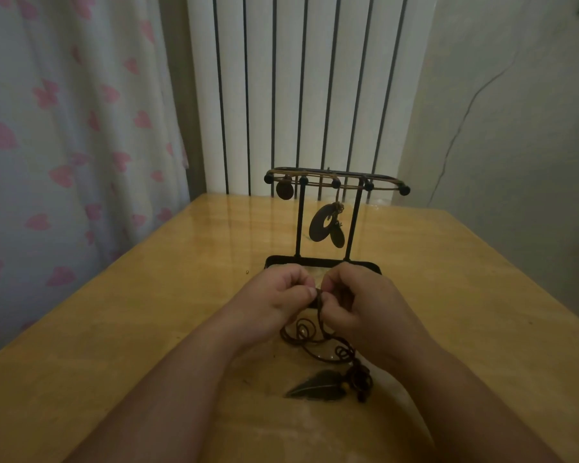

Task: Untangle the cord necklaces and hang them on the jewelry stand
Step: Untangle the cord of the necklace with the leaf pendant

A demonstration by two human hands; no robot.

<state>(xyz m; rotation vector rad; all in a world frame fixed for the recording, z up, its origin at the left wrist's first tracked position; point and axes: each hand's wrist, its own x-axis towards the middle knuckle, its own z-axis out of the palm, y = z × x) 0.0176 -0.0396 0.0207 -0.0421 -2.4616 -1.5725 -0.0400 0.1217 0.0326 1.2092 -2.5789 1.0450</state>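
Two forearms [168,396] lie nearest, extended over the table [114,329]. The jewelry stand [302,225] sits just beyond the hands and carries hung pendants [320,223]. The left hand [274,295] and right hand [358,302] both pinch the dark cord necklace [310,332]. Its loops and leaf pendant [318,385] rest on the table. Step in hand: untangling. The next move probably requires teasing strands apart. Fingers conceal the knot; strand count is unclear.

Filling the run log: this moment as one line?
stage: untangling | left hand: pinches dark cord | right hand: pinches same cord | leaf pendant: on table | jewelry stand: holds hung pendants
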